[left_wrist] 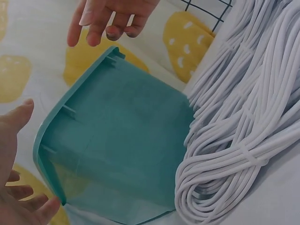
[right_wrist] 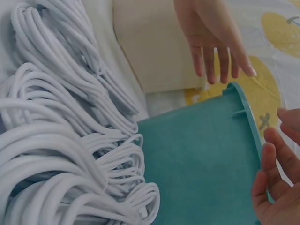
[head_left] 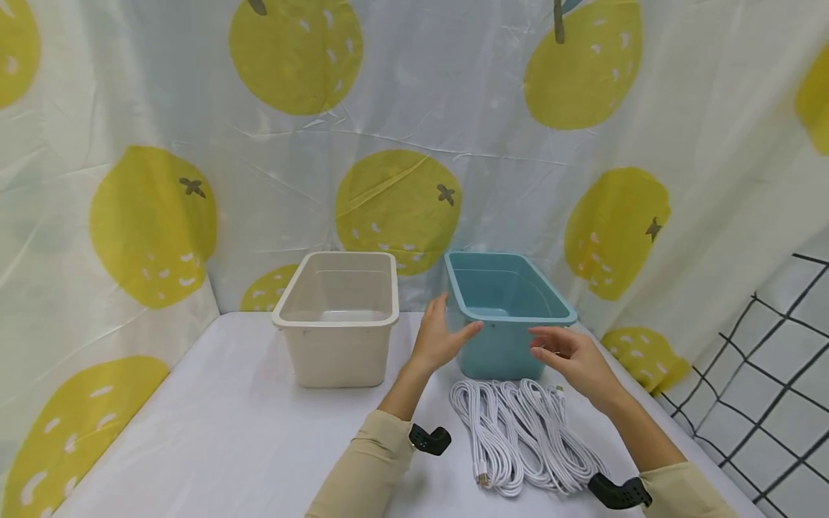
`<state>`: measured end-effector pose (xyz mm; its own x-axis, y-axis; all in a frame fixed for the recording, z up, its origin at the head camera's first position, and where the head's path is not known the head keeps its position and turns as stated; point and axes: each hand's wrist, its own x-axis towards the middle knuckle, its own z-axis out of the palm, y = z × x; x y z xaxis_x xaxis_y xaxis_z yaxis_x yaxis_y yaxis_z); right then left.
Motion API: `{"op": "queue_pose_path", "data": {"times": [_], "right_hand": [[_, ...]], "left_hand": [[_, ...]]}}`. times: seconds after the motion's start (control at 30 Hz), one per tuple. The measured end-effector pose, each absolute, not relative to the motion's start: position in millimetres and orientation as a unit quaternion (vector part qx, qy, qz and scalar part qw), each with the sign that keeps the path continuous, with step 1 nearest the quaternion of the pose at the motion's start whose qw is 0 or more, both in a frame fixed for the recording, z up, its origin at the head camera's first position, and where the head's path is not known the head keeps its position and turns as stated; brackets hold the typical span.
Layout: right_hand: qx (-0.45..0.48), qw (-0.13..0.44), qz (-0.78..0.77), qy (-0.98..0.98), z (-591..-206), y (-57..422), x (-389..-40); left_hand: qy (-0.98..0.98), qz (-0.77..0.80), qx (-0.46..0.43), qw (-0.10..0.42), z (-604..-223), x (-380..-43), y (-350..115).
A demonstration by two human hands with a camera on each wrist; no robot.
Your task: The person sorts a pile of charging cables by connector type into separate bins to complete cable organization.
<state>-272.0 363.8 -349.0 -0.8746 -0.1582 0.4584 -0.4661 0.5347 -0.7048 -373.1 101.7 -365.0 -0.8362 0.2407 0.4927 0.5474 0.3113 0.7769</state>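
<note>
- We see the left hand (head_left: 437, 342) beside the front left corner of the teal plastic bin (head_left: 500, 352), thumb stretched out across the front of it and fingers pointing up and away; its grip is spread wide and holds nothing.
- We see the right hand (head_left: 576, 363) at the front right corner of the same bin, fingers loosely bent, with a gap between thumb and forefinger; that grip holds nothing either.
- In the wrist views both hands come very close to the bin's rim, and we cannot tell whether any fingertip touches it.
- The bin stands upright on the white-covered tabletop (head_left: 233, 424).
- Just in front of it, between the two forearms, we find the coiled white cables (head_left: 492, 432), lying in long looped bundles side by side; narrow bands wrap them, and a metal connector (head_left: 482, 478) shows at the near left end.
- To the left of the teal bin, with a gap between, we see a beige plastic bin (head_left: 340, 356), also upright.
- Each wrist wears a black device, the left one (head_left: 430, 439) by a beige sleeve (head_left: 363, 467).
- Behind, we see a lemon-print curtain (head_left: 492, 165); at the right, a black wire grid (head_left: 786, 315).
</note>
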Motion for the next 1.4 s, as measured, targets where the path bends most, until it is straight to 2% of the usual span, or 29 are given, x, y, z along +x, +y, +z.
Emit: {"op": "queue_pose_path", "data": {"times": [0.37, 0.63, 0.77, 0.87, 0.97, 1.4], "right_hand": [[0.184, 0.164, 0.398, -0.884, -381, 376, -250], [0.112, 0.134, 0.368, -0.913, -407, 382, -235], [0.059, 0.086, 0.336, -0.936, -418, 388, -230], [0.046, 0.03, 0.306, -0.95, -422, 391, -227], [0.043, -0.002, 0.29, -0.956, -423, 391, -228], [-0.006, 0.024, 0.307, -0.951, -424, 391, -234]], "left_hand": [[-0.791, -0.544, -0.239, 0.146, -365, -382, 125], [-0.801, -0.534, -0.232, 0.14, -375, -382, 135], [-0.794, -0.546, -0.232, 0.133, -376, -379, 136], [-0.79, -0.552, -0.231, 0.13, -375, -378, 137], [-0.786, -0.56, -0.228, 0.127, -374, -377, 138], [-0.78, -0.576, -0.215, 0.117, -373, -378, 140]]}}
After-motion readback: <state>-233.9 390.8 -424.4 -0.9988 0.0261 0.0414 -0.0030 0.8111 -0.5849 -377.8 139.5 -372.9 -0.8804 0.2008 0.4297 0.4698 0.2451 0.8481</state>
